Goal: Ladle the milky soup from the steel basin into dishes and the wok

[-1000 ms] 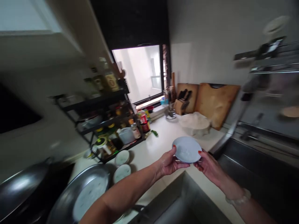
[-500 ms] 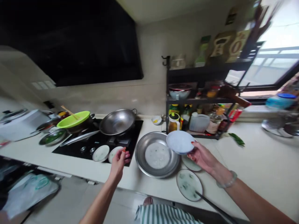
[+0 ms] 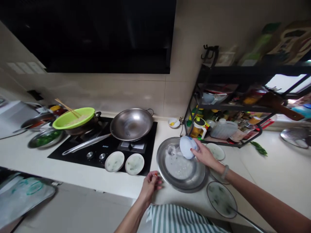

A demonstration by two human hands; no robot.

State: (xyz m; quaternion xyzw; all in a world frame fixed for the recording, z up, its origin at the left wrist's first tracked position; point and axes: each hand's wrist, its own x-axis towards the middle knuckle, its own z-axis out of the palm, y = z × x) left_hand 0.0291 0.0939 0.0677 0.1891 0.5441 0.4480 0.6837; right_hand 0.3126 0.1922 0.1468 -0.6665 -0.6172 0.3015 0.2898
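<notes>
My right hand [image 3: 202, 153] grips a small white bowl [image 3: 187, 147] with blue marks on its outside. The bowl is tipped over a wide steel basin [image 3: 162, 173], its mouth turned away from me. Cloudy whitish liquid [image 3: 178, 166] with small pale bits lies in the basin, and its surface is disturbed below the bowl. My left hand [image 3: 152, 183] hovers by the basin's near left rim, fingers loosely bent and apart, with nothing seen in them. Whether it touches the rim I cannot tell. A shallow bowl [image 3: 221, 197] of pale liquid with green bits and a long handle stands right of the basin.
Two similar bowls [image 3: 114, 161] sit on the black hob [image 3: 80, 152] beside a steel wok [image 3: 132, 124]. A green colander [image 3: 75, 119] with chopsticks rests on a pot. Behind stands a black rack [image 3: 243, 106] of bottles. Another bowl [image 3: 215, 151] lies near it.
My right hand has tipped the white bowl over the basin, and the liquid there is now stirred up. My left hand has come near the basin's left rim. The view has swung left.
</notes>
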